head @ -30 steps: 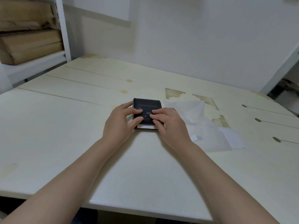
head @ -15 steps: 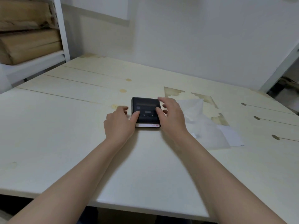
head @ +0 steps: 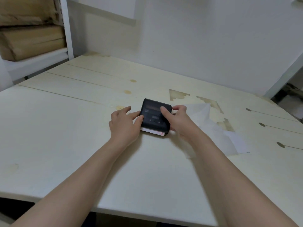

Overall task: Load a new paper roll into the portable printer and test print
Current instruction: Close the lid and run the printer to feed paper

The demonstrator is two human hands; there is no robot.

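Printer (head: 155,117), small black box, sits flat on the table (head: 65,128) at frame center, between 2 hands. Left hand (head: 124,126) spread, thumb and fingers touching the printer's left edge, not wrapped around it. Right hand (head: 178,122) grips the printer's right side, thumb on top, fingers at the far right corner. White strip with a red mark (head: 153,131) shows at the printer's near edge. Crumpled white paper (head: 211,128) lies right of the right hand. Cardboard boxes (head: 31,40) on shelf, upper left.
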